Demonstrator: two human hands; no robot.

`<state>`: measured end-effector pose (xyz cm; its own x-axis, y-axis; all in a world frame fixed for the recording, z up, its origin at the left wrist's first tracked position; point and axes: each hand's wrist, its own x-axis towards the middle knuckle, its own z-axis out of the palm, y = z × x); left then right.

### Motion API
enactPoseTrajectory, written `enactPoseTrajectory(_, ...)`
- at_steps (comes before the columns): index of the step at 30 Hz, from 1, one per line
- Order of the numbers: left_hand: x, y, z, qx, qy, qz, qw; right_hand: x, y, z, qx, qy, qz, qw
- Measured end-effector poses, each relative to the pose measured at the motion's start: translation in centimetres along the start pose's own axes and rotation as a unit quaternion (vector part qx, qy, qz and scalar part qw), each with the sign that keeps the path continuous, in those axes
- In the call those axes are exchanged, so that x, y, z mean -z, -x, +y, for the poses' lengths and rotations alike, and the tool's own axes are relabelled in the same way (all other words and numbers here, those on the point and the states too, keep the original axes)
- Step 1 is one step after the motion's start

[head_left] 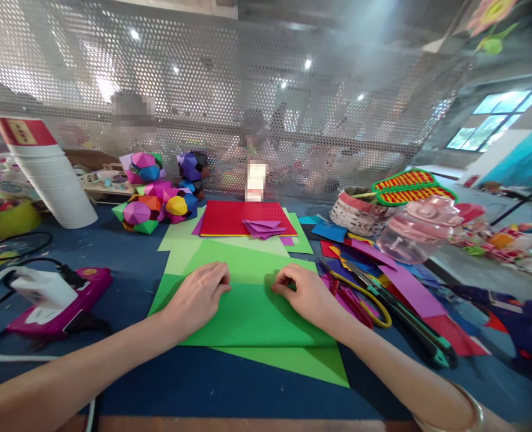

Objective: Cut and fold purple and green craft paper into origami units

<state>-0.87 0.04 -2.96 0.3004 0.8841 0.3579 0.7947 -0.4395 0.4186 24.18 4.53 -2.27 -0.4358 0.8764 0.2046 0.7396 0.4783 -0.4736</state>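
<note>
A darker green sheet of paper [252,318] lies in front of me, with its near edge looking folded. It rests over lighter green sheets [293,360] that stick out beyond its near and far edges. My left hand [205,291] is closed at the left part of the sheet's far edge, thumb against the fingers. At the right part of that edge my right hand [299,288] pinches the paper between thumb and curled fingers. Past the hands lies a red paper stack [230,217] with folded purple paper pieces [263,228] on it.
Scissors [374,306], a box cutter [410,318] and paper scraps lie at right, beside a glue gun [513,318] and a pink bottle [417,231]. Left are a power strip [59,306], stacked paper cups [52,180] and folded-paper balls [142,213]. A perforated screen [180,78] stands behind.
</note>
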Motion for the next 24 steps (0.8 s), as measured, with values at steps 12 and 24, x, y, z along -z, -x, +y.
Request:
enactPoseTrajectory(12, 0.1, 0.1, 0.2, -0.062, -0.075, 0.012, 0.995, -0.3, -0.2, 0.3, -0.004, 0.006, 0.000, 1.000)
enactPoseTrajectory(24, 1.0, 1.1, 0.1, -0.161, 0.009, -0.104, 0.981, -0.5, -0.2, 0.4, 0.005, -0.001, 0.007, 1.000)
